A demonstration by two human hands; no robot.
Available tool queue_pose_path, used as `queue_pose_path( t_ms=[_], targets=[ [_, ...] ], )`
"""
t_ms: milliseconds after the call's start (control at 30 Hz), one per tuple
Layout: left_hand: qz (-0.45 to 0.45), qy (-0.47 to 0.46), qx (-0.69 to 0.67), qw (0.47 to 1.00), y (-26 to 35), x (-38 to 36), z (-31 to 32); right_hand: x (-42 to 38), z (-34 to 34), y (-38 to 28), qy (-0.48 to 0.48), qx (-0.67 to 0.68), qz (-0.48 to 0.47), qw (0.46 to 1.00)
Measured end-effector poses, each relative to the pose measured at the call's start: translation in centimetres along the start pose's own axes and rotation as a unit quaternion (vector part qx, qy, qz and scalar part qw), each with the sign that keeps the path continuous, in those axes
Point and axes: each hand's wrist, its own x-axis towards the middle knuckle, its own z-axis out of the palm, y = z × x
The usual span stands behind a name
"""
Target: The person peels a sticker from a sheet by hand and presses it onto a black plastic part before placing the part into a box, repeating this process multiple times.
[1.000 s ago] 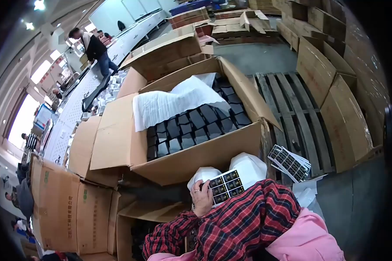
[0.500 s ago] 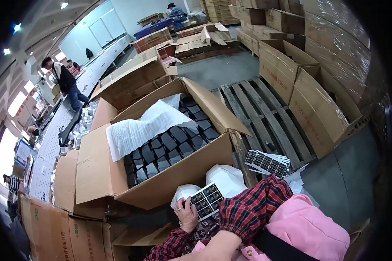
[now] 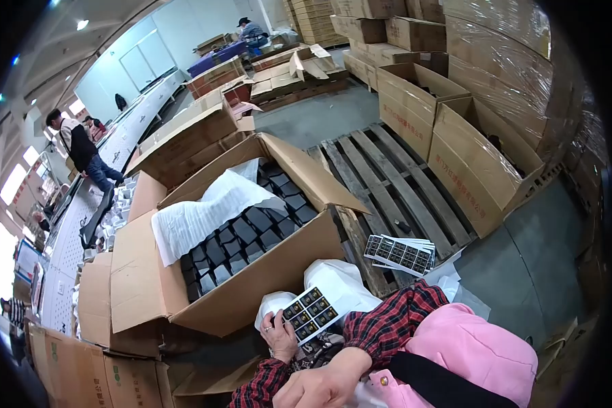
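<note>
My left hand (image 3: 279, 338), a ring on one finger, grips the left edge of a white sheet of black square labels (image 3: 309, 314) above my lap. My right hand (image 3: 314, 387) is low at the bottom edge of the view, below the sheet and apart from it, its fingers curled together; anything between them is hidden. In front stands an open carton (image 3: 251, 296) filled with rows of black boxes (image 3: 245, 233), partly covered by white foam wrap (image 3: 214, 205). More label sheets (image 3: 400, 254) lie fanned on the pallet's near edge.
A wooden pallet (image 3: 387, 183) lies right of the carton. Open cartons (image 3: 470, 170) and wrapped stacks (image 3: 500, 68) stand beyond it. A long white worktable (image 3: 119, 146) runs along the left, with a person (image 3: 81, 146) beside it. Another person (image 3: 251, 34) is at the back.
My right hand has come into view at the bottom, moving leftward. My left hand still holds the label sheet. The surroundings have shifted left as the view turned.
</note>
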Motion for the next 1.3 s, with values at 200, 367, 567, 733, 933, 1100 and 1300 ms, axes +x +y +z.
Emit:
queue_pose_path(
  t_ms=[200, 367, 567, 733, 933, 1100, 1300],
  targets=[
    [0.003, 0.015, 0.013, 1.0, 0.5, -0.2, -0.1, -0.7, 0.7, -0.1, -0.013, 0.045, -0.016, 0.999],
    [-0.01, 0.034, 0.01, 0.999, 0.9, -0.3, -0.2, -0.1, 0.2, 0.9, -0.088, 0.137, -0.035, 0.986],
    [0.009, 0.091, 0.032, 0.995, 1.7, -0.9, -0.1, 3.3, 1.1, 4.7, -0.244, 0.309, -0.08, 0.916],
    [-0.004, 0.079, 0.044, 0.996, 3.1, -1.4, -0.9, 3.5, 3.0, 4.3, -0.27, 0.366, -0.083, 0.887],
    [0.009, 0.082, 0.061, 0.995, 3.2, -1.7, -0.5, 4.9, 4.0, 5.2, -0.302, 0.397, -0.089, 0.862],
    [-0.001, 0.095, 0.018, 0.995, 2.2, -1.2, 0.0, 6.1, 3.6, 7.3, -0.302, 0.392, -0.077, 0.865],
    [-0.016, -0.092, 0.095, 0.991, 1.8, 1.4, -2.7, 3.1, 4.1, 7.2, -0.173, 0.391, -0.01, 0.904]
  ],
)
